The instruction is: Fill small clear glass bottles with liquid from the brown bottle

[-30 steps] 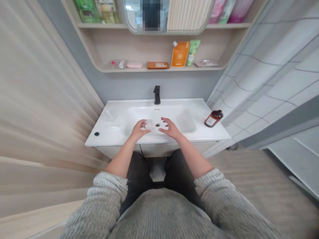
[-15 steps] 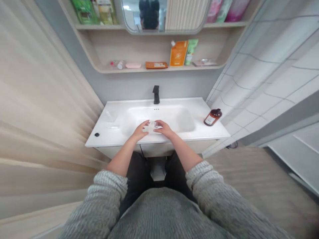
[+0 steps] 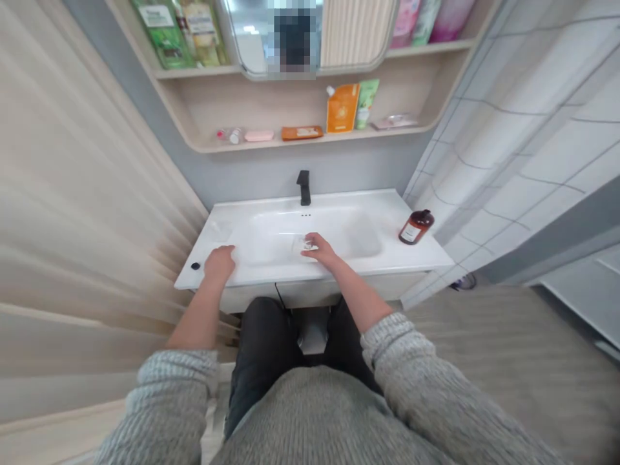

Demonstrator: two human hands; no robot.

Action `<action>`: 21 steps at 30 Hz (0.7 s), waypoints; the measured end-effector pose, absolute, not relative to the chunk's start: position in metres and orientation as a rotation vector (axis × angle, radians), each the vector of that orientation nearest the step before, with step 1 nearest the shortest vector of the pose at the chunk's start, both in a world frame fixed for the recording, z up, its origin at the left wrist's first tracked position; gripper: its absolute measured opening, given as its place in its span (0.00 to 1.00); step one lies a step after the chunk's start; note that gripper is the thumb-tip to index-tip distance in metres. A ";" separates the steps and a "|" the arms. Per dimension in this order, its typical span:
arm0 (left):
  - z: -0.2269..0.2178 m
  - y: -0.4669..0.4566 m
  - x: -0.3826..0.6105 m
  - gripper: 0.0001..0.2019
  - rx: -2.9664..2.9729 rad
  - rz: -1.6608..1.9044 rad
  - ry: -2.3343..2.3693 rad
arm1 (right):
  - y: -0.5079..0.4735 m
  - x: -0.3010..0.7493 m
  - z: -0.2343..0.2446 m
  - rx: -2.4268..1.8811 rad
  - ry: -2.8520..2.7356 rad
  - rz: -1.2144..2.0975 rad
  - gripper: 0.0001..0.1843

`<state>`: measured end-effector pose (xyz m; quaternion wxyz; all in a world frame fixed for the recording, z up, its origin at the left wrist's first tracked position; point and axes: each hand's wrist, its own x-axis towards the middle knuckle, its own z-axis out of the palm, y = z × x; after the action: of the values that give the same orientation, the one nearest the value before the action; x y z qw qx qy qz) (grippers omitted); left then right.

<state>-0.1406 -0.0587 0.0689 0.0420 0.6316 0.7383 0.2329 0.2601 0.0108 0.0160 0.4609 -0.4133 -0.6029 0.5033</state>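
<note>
My right hand (image 3: 321, 250) is closed round a small clear container (image 3: 299, 245) above the front part of the white sink (image 3: 271, 223). What the container holds is too faint to make out. On the counter (image 3: 252, 276) left of the basin, my left hand (image 3: 220, 263) reaches down with its fingers curled, their tips mostly hidden. It covers the spot where a small whitish piece lay. Beyond it lies a clear, flat-looking item (image 3: 221, 230), hard to make out. A round black cap (image 3: 195, 265) lies just left of this hand.
A brown pump-style bottle (image 3: 416, 227) with a white label stands at the counter's right end. The black faucet (image 3: 303, 188) rises behind the basin. Above, a shelf (image 3: 271, 147) carries an orange pouch (image 3: 343, 108), a green tube (image 3: 367, 103) and small packs. A curtain (image 3: 97, 194) hangs at left.
My left hand has left the clear container and moved left to the counter, over the small whitish piece. My right hand still holds the container over the basin. The view has shifted slightly.
</note>
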 end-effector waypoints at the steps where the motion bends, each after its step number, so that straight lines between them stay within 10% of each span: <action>1: 0.068 -0.057 -0.143 0.21 1.935 0.694 2.248 | 0.011 0.260 0.016 -1.018 -1.489 1.239 0.39; 11: 0.098 -0.032 -0.038 0.21 1.535 1.558 1.520 | 0.005 0.260 0.021 -0.964 -1.594 1.228 0.36; 21: 0.092 -0.021 0.037 0.22 1.444 1.471 1.277 | 0.003 0.260 0.023 -0.934 -1.643 1.212 0.36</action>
<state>0.0372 -0.0209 0.0923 0.3508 0.5578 0.4930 0.5681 0.2597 0.0029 0.0226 0.4336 -0.3748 -0.6595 0.4864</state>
